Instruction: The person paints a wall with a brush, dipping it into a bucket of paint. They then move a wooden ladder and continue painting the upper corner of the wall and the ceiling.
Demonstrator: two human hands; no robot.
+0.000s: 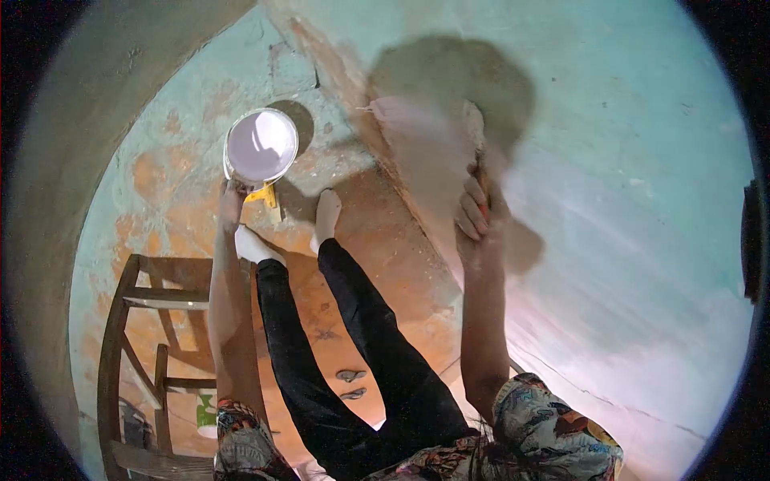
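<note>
The right hand [480, 210] is clenched around a brush [476, 136], whose bristles press on the wall [626, 160] at the edge of a wet pinkish patch [425, 128]. The left hand [233, 200] grips a bucket [261, 147] of pale paint, held out to the left above the floor [160, 184]. A wooden ladder [132, 337] stands below

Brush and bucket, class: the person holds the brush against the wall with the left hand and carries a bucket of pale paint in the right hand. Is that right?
Not quite: the hands are swapped. In the head view the right hand holds the brush against the wall, and the left hand carries the bucket of pale paint.
</note>
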